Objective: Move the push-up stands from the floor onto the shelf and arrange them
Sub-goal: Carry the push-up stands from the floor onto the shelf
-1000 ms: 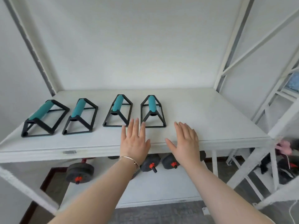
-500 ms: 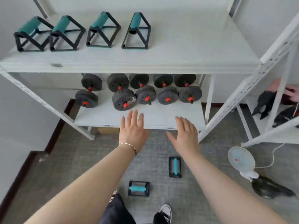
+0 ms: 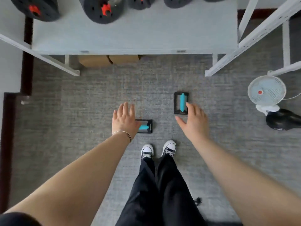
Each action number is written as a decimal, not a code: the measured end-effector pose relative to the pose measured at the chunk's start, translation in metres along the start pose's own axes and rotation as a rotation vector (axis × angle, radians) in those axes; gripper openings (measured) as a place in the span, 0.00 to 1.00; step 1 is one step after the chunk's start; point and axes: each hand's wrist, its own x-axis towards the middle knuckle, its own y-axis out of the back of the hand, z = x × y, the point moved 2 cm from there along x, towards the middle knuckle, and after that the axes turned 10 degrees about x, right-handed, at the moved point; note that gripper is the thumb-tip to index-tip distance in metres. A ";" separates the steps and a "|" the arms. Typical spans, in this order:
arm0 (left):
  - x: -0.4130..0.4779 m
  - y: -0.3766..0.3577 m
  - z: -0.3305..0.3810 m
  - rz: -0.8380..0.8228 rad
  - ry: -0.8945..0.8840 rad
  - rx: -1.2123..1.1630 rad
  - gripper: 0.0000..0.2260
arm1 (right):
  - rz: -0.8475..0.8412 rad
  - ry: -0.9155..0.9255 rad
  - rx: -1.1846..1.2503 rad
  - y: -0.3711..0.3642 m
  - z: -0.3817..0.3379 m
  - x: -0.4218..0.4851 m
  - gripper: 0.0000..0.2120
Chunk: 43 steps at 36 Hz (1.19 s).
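Two push-up stands with black frames and teal grips lie on the grey carpet. The nearer stand lies crosswise, its left part hidden behind my left hand. The farther stand lies lengthwise, and my right hand hovers over its near right corner. Both hands are open with fingers spread and hold nothing. The lower shelf board fills the top of the view; the upper shelf is out of frame.
Black dumbbells with red hubs sit on the lower shelf. Cardboard boxes are under it. A white fan and a black object stand on the floor at right. My shoes are just behind the stands.
My view has tilted from the upper shelf with several stands down to the floor. Both hands have dropped toward the two stands on the carpet.
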 end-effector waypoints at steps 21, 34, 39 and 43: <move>0.189 -0.408 0.075 -0.372 -0.205 0.043 0.37 | -0.194 -0.191 -0.125 -0.373 0.215 0.098 0.36; 0.213 -0.415 0.081 -0.137 -0.395 0.017 0.19 | -0.166 -0.120 -0.129 -0.395 0.224 0.124 0.35; 0.240 -0.372 0.108 -0.089 -0.168 -0.230 0.20 | -0.034 -0.162 -0.160 -0.370 0.225 0.160 0.36; 0.270 -0.349 0.131 -0.081 0.064 -0.412 0.19 | 0.008 -0.280 -0.137 -0.362 0.238 0.195 0.44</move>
